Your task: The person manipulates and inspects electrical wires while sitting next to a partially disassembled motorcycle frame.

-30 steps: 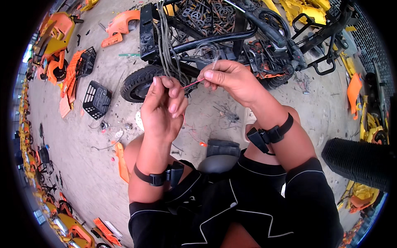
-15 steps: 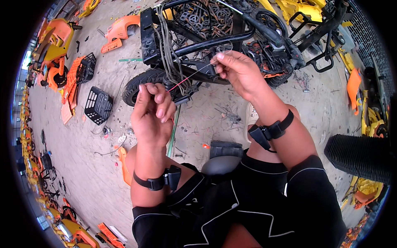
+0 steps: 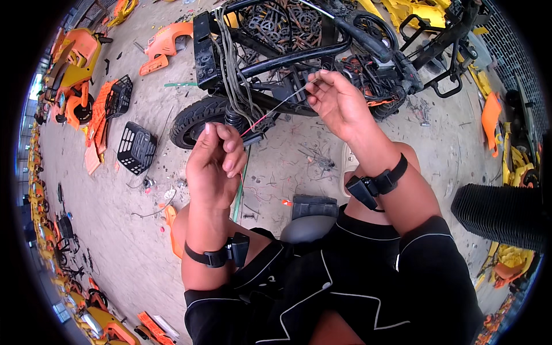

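A thin wire (image 3: 269,114), red toward its lower left and greyish toward its upper right, runs in a slant between my hands. Its upper end is pinched in the fingertips of my right hand (image 3: 344,110). My left hand (image 3: 211,167) has its fingers curled and closed at the wire's red end; the exact grip is hidden behind the fingers. Beyond both hands lies a black vehicle frame (image 3: 287,62) with a rear wheel (image 3: 198,119). A bundle of grey cables (image 3: 229,63) hangs over the frame close to my left hand.
Black plastic baskets (image 3: 137,148) lie on the floor at the left, near orange body panels (image 3: 167,43). Wire scraps (image 3: 319,158) are scattered below the frame. A black pad (image 3: 314,207) lies between my legs. A ribbed black object (image 3: 497,218) stands at right.
Both hands have shifted slightly to the right, my left one also a little down. The wire between them still stretches in a slant.
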Demonstrator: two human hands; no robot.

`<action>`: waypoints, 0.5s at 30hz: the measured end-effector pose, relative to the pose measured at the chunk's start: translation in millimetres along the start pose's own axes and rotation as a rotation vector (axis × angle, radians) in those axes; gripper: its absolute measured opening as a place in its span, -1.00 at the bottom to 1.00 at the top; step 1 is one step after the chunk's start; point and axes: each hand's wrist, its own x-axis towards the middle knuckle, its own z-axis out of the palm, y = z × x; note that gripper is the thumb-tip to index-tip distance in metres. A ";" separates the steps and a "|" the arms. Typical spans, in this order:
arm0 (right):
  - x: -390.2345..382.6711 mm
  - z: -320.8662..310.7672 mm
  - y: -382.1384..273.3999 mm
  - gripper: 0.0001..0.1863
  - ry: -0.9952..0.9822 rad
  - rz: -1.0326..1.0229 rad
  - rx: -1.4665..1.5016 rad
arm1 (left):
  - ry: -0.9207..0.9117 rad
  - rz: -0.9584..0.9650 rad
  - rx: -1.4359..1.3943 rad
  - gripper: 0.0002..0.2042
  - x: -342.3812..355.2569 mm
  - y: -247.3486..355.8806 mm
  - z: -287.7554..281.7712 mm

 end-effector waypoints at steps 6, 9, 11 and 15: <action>-9.7 -0.1 -4.4 -0.85 -0.037 0.022 0.102 | 0.043 -0.109 0.083 -0.70 -1.7 -4.0 1.2; -11.1 -6.1 -2.3 -0.81 -0.177 0.004 0.145 | 0.053 -0.136 0.095 -0.71 -2.2 -5.1 1.4; -12.2 -8.9 -3.0 -0.76 -0.229 -0.009 0.149 | 0.053 -0.141 0.085 -0.71 -1.8 -6.3 0.8; -13.1 -9.5 -8.1 -0.62 -0.148 -0.050 0.093 | 0.058 -0.152 0.146 -0.73 -1.3 -7.8 3.7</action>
